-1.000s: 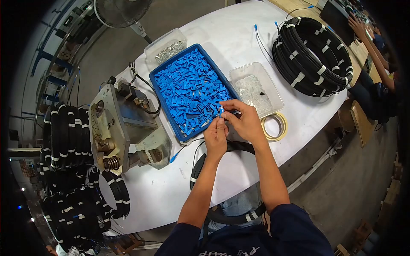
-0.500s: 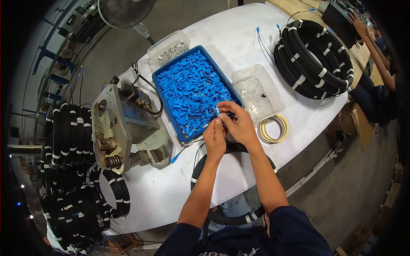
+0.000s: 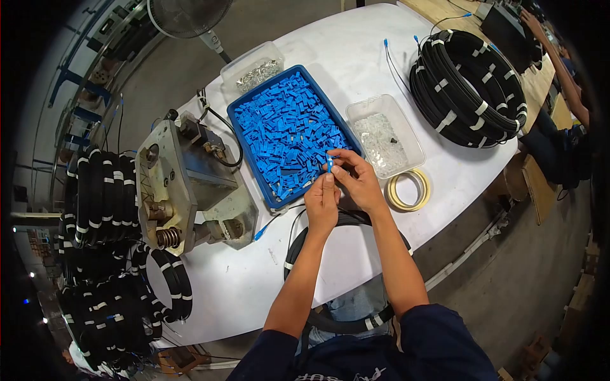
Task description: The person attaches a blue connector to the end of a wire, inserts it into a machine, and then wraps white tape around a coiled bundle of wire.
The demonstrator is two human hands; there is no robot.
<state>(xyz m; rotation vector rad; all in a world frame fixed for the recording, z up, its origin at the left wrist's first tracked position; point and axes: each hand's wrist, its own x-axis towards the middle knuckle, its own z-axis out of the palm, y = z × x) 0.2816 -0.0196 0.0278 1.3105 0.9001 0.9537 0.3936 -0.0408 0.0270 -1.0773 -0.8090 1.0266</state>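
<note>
Above the near right corner of the blue tray (image 3: pixel 267 202), both hands come together at a small blue connector (image 3: pixel 330 164) with a pale part on it. My right hand (image 3: pixel 359 182) is closed, pinching the connector between thumb and fingers. Just below, my left hand (image 3: pixel 322 202) is closed with thumb and fingertips at the connector's lower end; whether a cable runs inside that grip is hidden. Many loose blue connector housings (image 3: pixel 286 127) fill the tray. A coil of black cable (image 3: pixel 293 244) lies under my forearms, partly over the table edge and my lap.
A clear box of transparent parts (image 3: pixel 381 143) and a tape roll (image 3: pixel 408 190) lie right of the tray. Another clear box (image 3: pixel 257 73) stands behind it. A metal press (image 3: pixel 190 190) stands left. Cable coils (image 3: pixel 467 89) sit far right, more coils (image 3: pixel 105 203) at left. A co-worker's arm (image 3: pixel 562 76) shows.
Both hands have risen slightly and shifted a little right, still together. The blue connector now stands more upright and shows more clearly between the fingertips.
</note>
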